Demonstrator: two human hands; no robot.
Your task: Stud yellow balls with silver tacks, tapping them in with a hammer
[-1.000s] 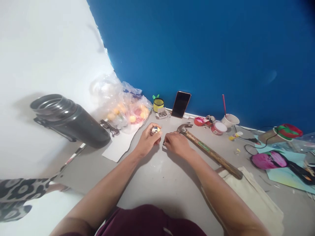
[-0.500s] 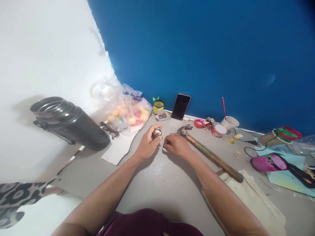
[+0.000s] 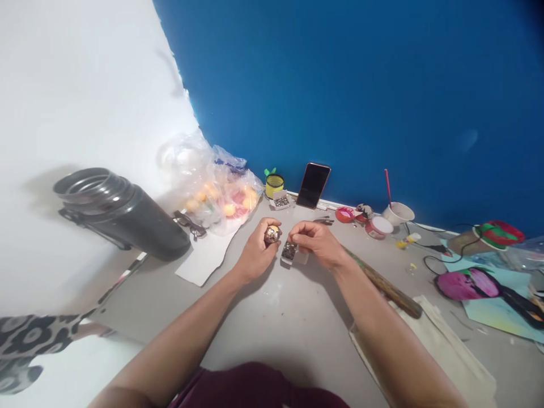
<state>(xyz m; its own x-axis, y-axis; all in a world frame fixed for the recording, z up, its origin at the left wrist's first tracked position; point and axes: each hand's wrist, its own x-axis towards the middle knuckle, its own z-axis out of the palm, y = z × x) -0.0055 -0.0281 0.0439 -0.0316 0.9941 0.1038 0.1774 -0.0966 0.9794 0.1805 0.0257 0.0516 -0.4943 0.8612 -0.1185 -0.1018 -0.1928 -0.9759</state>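
My left hand [image 3: 260, 248] is closed around a small yellow ball [image 3: 272, 233] partly covered with shiny metal studs that look like thumbtacks. Just to its right, a small open box [image 3: 289, 253] full of tiny metal pieces lies on the table. Over the far end of that box is my right hand [image 3: 315, 241], its thumb and fingertips pinched together. Whatever sits between those fingertips is too small to make out. A hammer [image 3: 382, 283] with a wooden handle lies beyond and partly beneath my right forearm, its head mostly hidden by the hand.
A phone [image 3: 313, 185] leans on the blue wall near a second open box [image 3: 281, 200] of metal pieces and a yellow container [image 3: 274, 185]. Left stand a dark flask [image 3: 127, 215], glasses [image 3: 191, 224] and a plastic bag [image 3: 225, 190] of balls. A paper cup [image 3: 398, 213] stands right.
My right hand has lifted and shifted slightly right, uncovering the small box of metal pieces. The ball in my left hand has turned, showing more yellow.
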